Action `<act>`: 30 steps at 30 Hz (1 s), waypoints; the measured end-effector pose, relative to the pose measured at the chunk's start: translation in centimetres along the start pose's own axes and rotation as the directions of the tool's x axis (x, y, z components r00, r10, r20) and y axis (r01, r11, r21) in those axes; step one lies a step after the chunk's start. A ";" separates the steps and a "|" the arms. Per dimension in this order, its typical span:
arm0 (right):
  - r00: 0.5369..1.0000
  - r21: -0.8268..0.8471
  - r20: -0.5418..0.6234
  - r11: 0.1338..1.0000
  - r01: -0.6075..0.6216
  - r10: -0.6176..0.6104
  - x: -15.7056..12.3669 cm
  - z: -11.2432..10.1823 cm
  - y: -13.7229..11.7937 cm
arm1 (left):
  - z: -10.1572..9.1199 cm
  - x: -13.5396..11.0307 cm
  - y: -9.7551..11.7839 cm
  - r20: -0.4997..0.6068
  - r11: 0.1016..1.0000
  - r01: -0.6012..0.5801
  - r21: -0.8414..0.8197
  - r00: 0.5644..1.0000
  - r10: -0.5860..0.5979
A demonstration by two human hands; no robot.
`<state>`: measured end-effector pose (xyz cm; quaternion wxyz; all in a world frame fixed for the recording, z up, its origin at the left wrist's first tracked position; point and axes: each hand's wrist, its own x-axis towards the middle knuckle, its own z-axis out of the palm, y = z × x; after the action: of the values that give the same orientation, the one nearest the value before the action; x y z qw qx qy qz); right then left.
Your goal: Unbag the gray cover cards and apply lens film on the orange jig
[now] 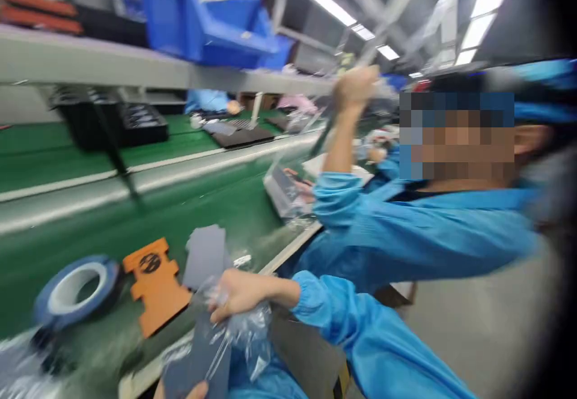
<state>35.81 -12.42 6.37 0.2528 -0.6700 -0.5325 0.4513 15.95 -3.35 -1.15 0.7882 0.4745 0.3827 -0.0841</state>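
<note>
At the bottom edge, the fingers of my left hand [193, 390] are closed on a flat dark-grey piece [205, 360], with most of that hand out of view. My right hand [238, 295], in a blue sleeve, is closed on a crumpled clear plastic bag [256, 336] at the upper end of the grey piece. Whether the piece is inside the bag I cannot tell. Just beyond my right hand lie grey notched sheets [207, 255]. To their left is an orange notched piece [157, 285] with a dark round mark, then a blue tape roll [101, 270].
Close on the right, a co-worker in blue [415, 237] has a forearm raised. A clear-walled box [279, 191] stands on the green bench surface [198, 201]. Blue bins [225, 32] sit on the shelf above, with black trays [142, 124] below it. Much is motion-blurred.
</note>
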 end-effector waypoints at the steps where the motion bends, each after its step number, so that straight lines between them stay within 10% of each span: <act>1: 0.998 0.024 -0.028 0.998 0.056 -0.055 0.1 -0.7 -0.2 | -1.1 -1.3 -1.9 -0.066 0.999 -0.008 -0.050 0.998 0.005; 4: 0.989 0.064 -0.109 0.992 0.109 -0.102 1.0 -4.7 -0.9 | -1.7 -3.5 -5.5 -0.125 0.980 -0.092 -0.175 0.990 0.070; 9: 0.985 -0.036 -0.164 0.997 -0.061 0.055 4.9 -12.7 -0.1 | -0.9 -4.0 -5.4 -0.157 0.919 -0.187 -0.348 0.978 0.139; 13: 0.970 -0.245 -0.210 0.954 -0.171 0.120 9.7 -14.0 1.9 | -1.0 -4.5 -4.6 -0.178 0.892 -0.225 -0.392 0.970 0.166; 18: 0.919 -0.434 -0.374 0.851 -0.295 0.128 11.9 -12.1 2.7 | -1.4 -5.0 -4.6 -0.204 0.845 -0.258 -0.469 0.962 0.180; 23: 0.844 -0.608 -0.534 0.718 -0.338 -0.056 7.3 -10.6 0.2 | -2.1 -4.8 -4.9 -0.191 0.787 -0.292 -0.543 0.956 0.223; 26: 0.904 -0.645 -0.297 0.763 0.047 -0.307 3.6 -5.8 -2.4 | -2.4 -4.8 -4.9 -0.175 0.766 -0.324 -0.556 0.946 0.274; 30: 0.930 -0.363 0.173 0.857 0.366 -0.323 2.0 4.8 -4.6 | -3.3 -5.4 -5.5 -0.256 0.698 -0.451 -0.557 0.892 0.372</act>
<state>29.42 -9.81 7.27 0.1628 -0.5755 -0.7353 0.3189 7.74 -4.88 -2.09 0.8705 0.2765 0.3213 0.2500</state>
